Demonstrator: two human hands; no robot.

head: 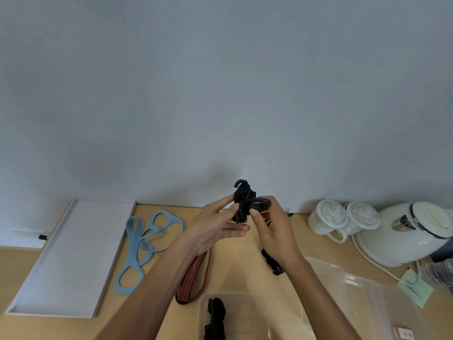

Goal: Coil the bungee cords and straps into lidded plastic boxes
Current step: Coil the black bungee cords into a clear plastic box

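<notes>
1. Bundle of black bungee cord, in the head view, is held up above the table near the wall, with one hook sticking out of its top.
2. Both hands are close together and clamped on it. The left hand pinches the coil's left side between thumb and fingers. The right hand grips the right side around a dark loop, which may be a second hook; I cannot tell.
3. The step looks like securing the finished coil. To do it well, the left pinch should stop the loops springing apart while the right tucks the free end round them, snug but not stretched.
4. A clear plastic box sits open at the near edge, below the hands, and holds one black coil. The bundle should be compact enough to lie beside it.
5. Not yet coiled, on the table: a blue strap, a red striped strap and a black strap under the right wrist.
</notes>
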